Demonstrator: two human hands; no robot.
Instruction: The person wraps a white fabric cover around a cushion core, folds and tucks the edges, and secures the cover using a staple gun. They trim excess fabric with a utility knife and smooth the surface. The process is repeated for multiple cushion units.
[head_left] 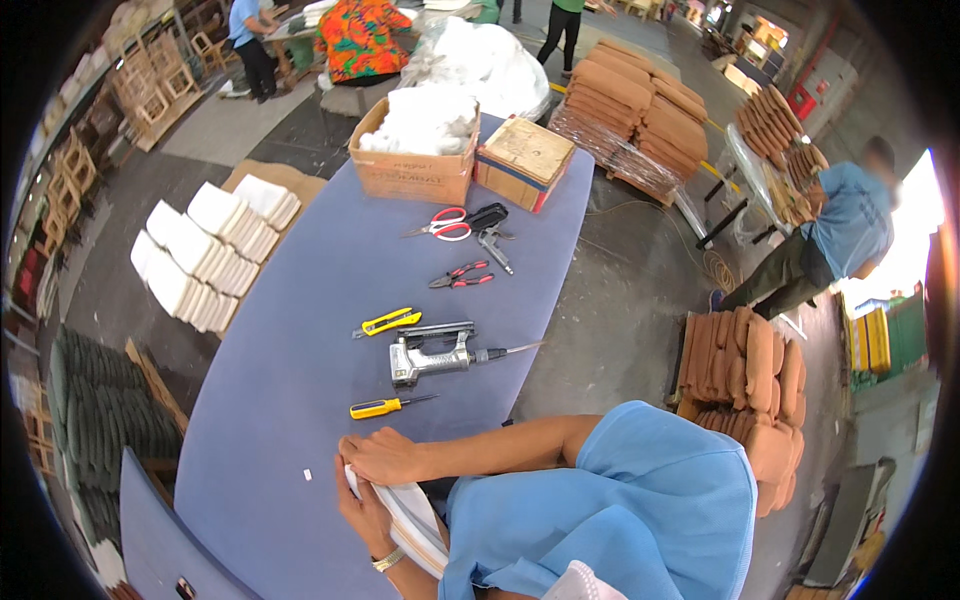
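Both my hands are at the table's near edge on a white padded piece point(408, 512) with a tan stripe along it. My right hand point(385, 456) curls closed over its far end. Just below, my left hand point(366, 518), with a gold watch at the wrist, grips the same end from the side. Much of the piece is hidden by my hands and blue shirt. Beyond my right hand lie a yellow screwdriver point(378, 408), a silver staple gun point(430, 354) with a hose fitting, and a yellow box cutter point(390, 321).
Farther up the blue table point(270, 380) are pliers point(463, 275), scissors point(445, 225), an air blow gun point(493, 245), a carton point(415, 175) of white filling and a wood-topped box point(525, 160). White cushions point(205, 255) stand left, brown cushions point(745, 370) right. A co-worker point(845, 215) stands at right.
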